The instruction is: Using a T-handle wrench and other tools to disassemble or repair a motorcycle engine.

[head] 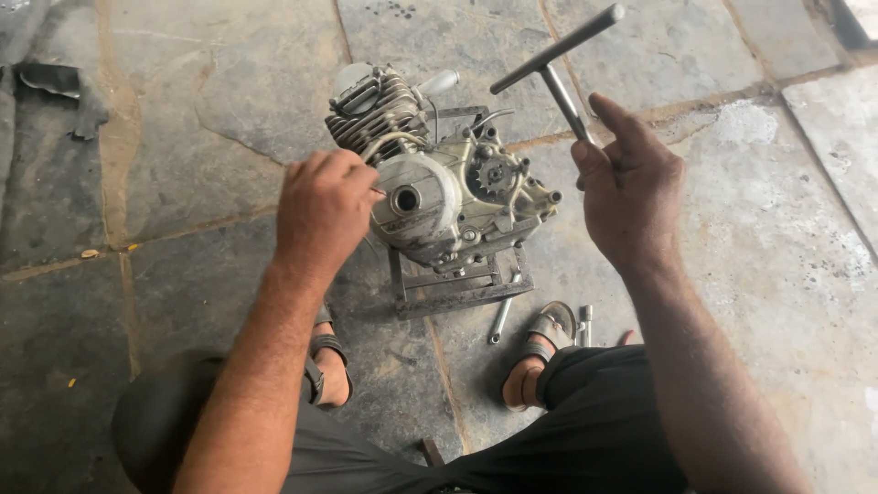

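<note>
Your right hand (631, 197) is wrapped around the shaft of a T-handle wrench (558, 64), thumb lifted, the crossbar tilted up and away above your knuckles. The tool is off the engine, held in the air just right of it. Your left hand (325, 209) is curled into a loose fist against the near-left side of the motorcycle engine (439, 183), fingertips pinched on something small at the casing (too small to make out what). The engine sits in the middle of the scene, finned cylinder (375, 114) pointing far left, round cover facing you, a small sprocket (494, 174) showing on its right side. It rests on a low metal stand (457, 288) on the stone floor (183, 137). Near the stand, by your sandalled right foot (540, 352), two loose metal tools (501, 320) lie on the slabs. Your left foot (329, 366) is planted just near of the stand's left corner.
</note>
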